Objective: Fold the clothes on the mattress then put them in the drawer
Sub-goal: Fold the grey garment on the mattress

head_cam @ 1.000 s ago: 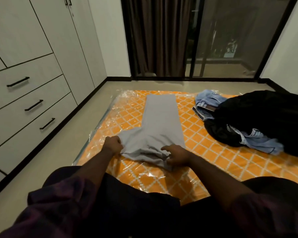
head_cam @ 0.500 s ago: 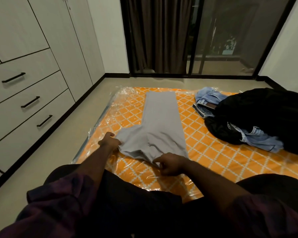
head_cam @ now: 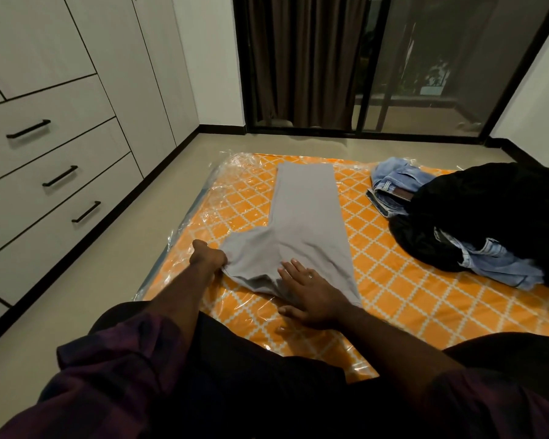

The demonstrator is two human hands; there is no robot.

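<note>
Head view. Grey trousers (head_cam: 305, 223) lay folded lengthwise on the orange patterned mattress (head_cam: 409, 280), legs running away from the person and waist end nearest. The mattress was in clear plastic wrap.

Left hand (head_cam: 211, 256): fingers curled, clamped on the near left corner of the trousers.

Right hand (head_cam: 311, 296): spread flat with fingers straight, palm down on the near end of the trousers and holding nothing. It wore a ring on one finger.

To the right on the mattress, well apart from the trousers, a black garment (head_cam: 495, 217) lay heaped over blue jeans (head_cam: 393, 185). Denim showed at both its far and near edges.

Drawers (head_cam: 86, 172) with black handles stood along the left wall, all closed.
</note>
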